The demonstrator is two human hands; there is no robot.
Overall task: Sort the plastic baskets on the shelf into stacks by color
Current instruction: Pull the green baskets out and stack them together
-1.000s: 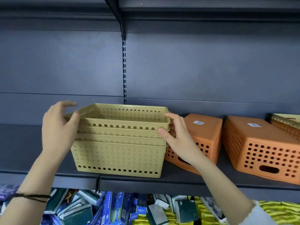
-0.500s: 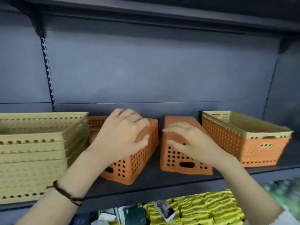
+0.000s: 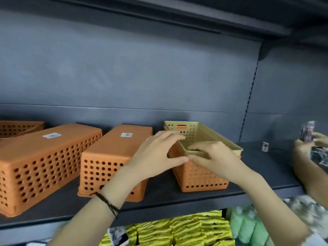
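though earlier on orange baskets [image 3: 117, 148], left hand [image 3: 156, 157], right hand [image 3: 220, 162] fingers [image 3: 200, 146] now grip yellow basket [image 3: 211, 137].

dk grey back panel [image 3: 124, 71] | slotted upright [image 3: 250, 96] R | upper shelf [image 3: 159, 13] overhead

Head view: one wide-angle camera, worn on the head, facing forward and slightly down at the shelf [image 3: 266, 167]. Near, within reach. Back panel [image 3: 124, 77] at 12 o'clock. Left hand [image 3: 156, 157] and right hand [image 3: 218, 162] enter from 6 o'clock and meet mid-frame on the yellow basket [image 3: 209, 134].
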